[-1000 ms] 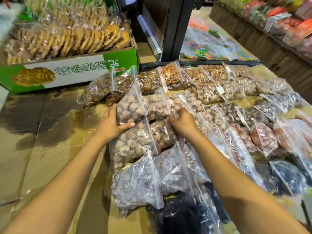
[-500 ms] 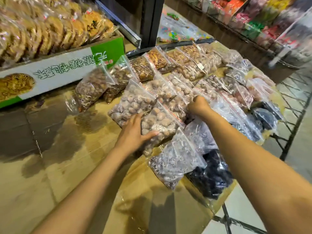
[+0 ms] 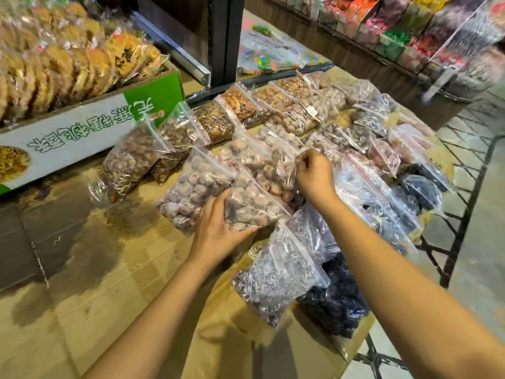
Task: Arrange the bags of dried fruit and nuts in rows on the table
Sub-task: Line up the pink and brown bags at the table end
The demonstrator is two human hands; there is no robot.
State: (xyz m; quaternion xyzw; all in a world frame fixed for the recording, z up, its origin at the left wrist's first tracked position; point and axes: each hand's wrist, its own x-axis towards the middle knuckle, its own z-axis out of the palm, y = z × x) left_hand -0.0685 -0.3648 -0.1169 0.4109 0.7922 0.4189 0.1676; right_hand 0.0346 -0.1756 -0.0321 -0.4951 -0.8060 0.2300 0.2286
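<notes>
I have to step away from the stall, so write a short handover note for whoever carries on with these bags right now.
Left hand grips the front bag of pale dried fruit at its lower corner.
Right hand, fingers curled, seems to pinch the second pale-fruit bag behind it.
Done: the back rows of bags lie overlapped beside the biscuit box.
To do: settle these two, then probably straighten the speckled bag and the dark fruit bag at the near edge of the table.

Head-worn camera looks forward and down, close over the table (image 3: pixel 82 269).
</notes>
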